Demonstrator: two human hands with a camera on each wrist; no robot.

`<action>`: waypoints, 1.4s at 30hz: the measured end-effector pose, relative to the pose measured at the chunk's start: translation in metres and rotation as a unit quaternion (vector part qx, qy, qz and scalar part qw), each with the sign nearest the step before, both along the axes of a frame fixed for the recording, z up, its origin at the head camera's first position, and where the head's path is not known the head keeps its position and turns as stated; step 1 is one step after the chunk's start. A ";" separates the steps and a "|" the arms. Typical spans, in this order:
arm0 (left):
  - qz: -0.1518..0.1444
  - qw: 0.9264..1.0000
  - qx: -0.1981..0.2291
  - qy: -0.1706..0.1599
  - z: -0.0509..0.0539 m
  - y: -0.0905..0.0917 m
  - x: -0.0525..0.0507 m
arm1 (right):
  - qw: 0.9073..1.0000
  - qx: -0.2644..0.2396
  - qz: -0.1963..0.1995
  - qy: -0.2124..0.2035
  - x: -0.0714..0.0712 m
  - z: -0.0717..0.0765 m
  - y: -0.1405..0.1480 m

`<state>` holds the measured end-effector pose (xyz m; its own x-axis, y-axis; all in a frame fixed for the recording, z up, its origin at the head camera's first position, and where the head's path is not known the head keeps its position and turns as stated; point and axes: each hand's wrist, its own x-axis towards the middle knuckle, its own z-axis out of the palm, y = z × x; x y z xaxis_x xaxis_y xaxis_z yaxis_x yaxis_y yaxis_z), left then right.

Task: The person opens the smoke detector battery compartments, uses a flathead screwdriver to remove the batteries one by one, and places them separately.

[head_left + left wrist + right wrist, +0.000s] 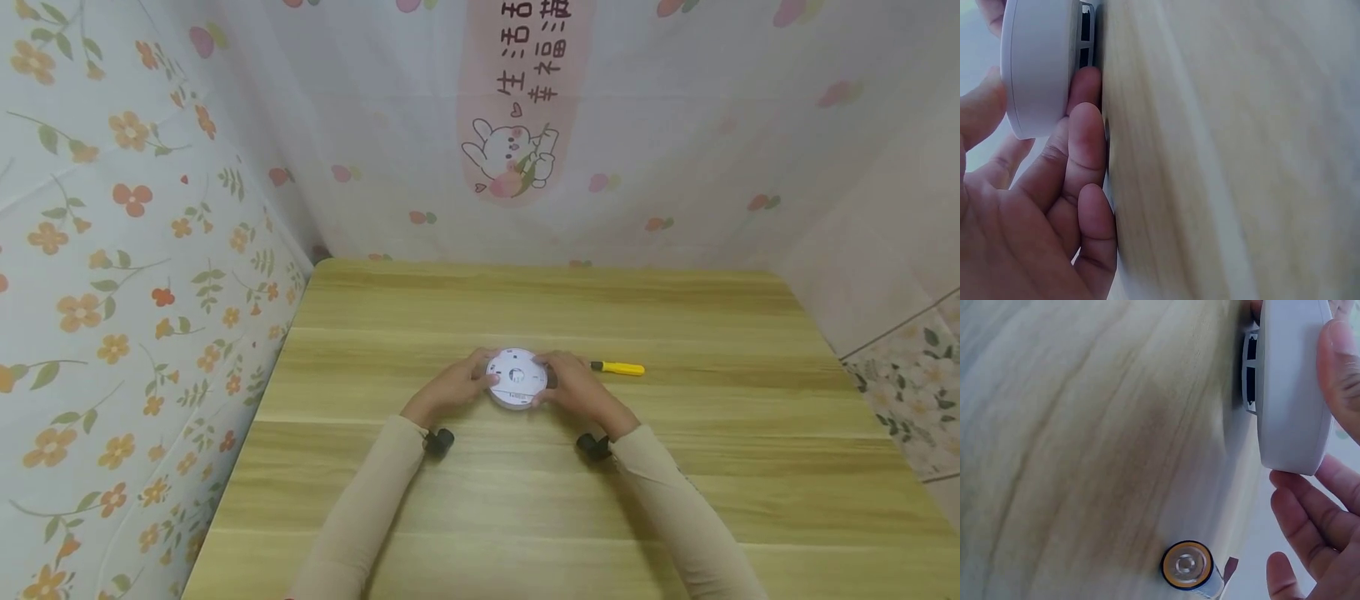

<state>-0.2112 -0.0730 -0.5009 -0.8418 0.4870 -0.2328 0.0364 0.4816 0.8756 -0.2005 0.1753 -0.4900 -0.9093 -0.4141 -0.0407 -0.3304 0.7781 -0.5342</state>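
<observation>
Between both hands is a round white smoke detector (528, 387), its flat back with small printed marks and a central hole turned upward. My left hand (456, 385) grips its left edge, thumb on the upper face and fingers around the side and underneath. On the opposite edge, my right hand (579, 390) holds it between thumb and fingers. Slotted vents (1250, 372) face the table in the right wrist view. A battery (1187, 565) stands on the table near the right hand, and its end shows. Just beyond that hand lies a screwdriver (622, 368) with a yellow handle.
The wood-grain table (480, 517) spreads out around the hands. A white curtain (360, 108) with printed fruit hangs behind its far edge, and a flowered cloth (150, 275) borders the left side.
</observation>
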 end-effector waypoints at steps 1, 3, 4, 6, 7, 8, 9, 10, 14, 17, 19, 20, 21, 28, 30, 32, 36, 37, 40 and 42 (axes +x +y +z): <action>0.002 1.000 -0.003 0.001 0.000 0.000 -0.001 | 1.000 -0.002 -0.002 0.001 0.000 0.000 0.000; 0.003 1.000 -0.011 0.007 -0.001 0.000 -0.002 | 1.000 -0.003 -0.003 0.005 0.000 -0.001 -0.001; 0.004 1.000 -0.010 0.006 -0.001 0.000 -0.002 | 1.000 -0.003 -0.003 0.007 0.000 -0.001 -0.001; 0.003 1.000 -0.014 0.010 -0.002 0.000 -0.003 | 1.000 -0.003 -0.004 0.009 0.000 -0.001 -0.001; 0.002 1.000 -0.014 0.011 -0.002 0.000 -0.003 | 1.000 -0.004 -0.006 0.009 0.000 -0.001 -0.001; 0.001 1.000 -0.016 0.013 -0.002 0.000 -0.003 | 1.000 -0.004 -0.007 0.010 0.000 -0.001 -0.001; 0.002 1.000 -0.014 0.012 -0.002 0.000 -0.003 | 1.000 -0.005 -0.008 0.009 0.000 -0.001 -0.001; 0.001 1.000 -0.013 0.011 -0.002 0.000 -0.003 | 1.000 -0.006 -0.009 0.008 0.000 -0.002 -0.001; 0.003 1.000 -0.014 0.003 -0.002 0.001 -0.002 | 1.000 -0.007 -0.010 0.002 0.002 -0.003 -0.001; 0.004 1.000 -0.011 -0.001 -0.001 0.000 -0.001 | 1.000 -0.012 -0.013 -0.006 0.002 -0.004 0.000; 0.005 1.000 -0.004 -0.004 -0.001 0.001 -0.001 | 1.000 -0.015 -0.015 -0.011 0.002 -0.004 0.001; 0.005 1.000 0.000 -0.006 -0.001 0.001 0.000 | 1.000 -0.015 -0.015 -0.012 0.002 -0.005 0.001; 0.006 1.000 0.007 -0.011 0.000 0.001 0.000 | 1.000 -0.015 -0.015 -0.013 0.002 -0.005 0.001; -0.017 0.998 0.046 -0.033 -0.003 -0.001 0.000 | 1.000 -0.013 -0.004 -0.021 0.001 -0.005 0.005; -0.024 0.998 0.050 -0.034 -0.004 -0.002 0.000 | 1.000 -0.013 0.000 -0.021 0.002 -0.004 0.005; -0.031 0.998 0.052 -0.034 -0.005 -0.004 -0.001 | 1.000 -0.009 0.006 -0.021 0.003 -0.003 0.007; -0.037 0.998 0.047 -0.035 -0.007 -0.007 -0.002 | 1.000 0.001 0.015 -0.017 0.004 -0.003 0.008; -0.038 0.998 0.044 -0.033 -0.007 -0.007 -0.003 | 1.000 0.001 0.015 -0.015 0.004 -0.003 0.009; -0.038 0.998 0.046 -0.033 -0.007 -0.007 -0.002 | 1.000 -0.002 0.012 -0.013 0.005 -0.004 0.009; -0.036 0.997 0.050 -0.036 -0.006 -0.007 -0.001 | 1.000 -0.010 0.009 -0.014 0.005 -0.004 0.009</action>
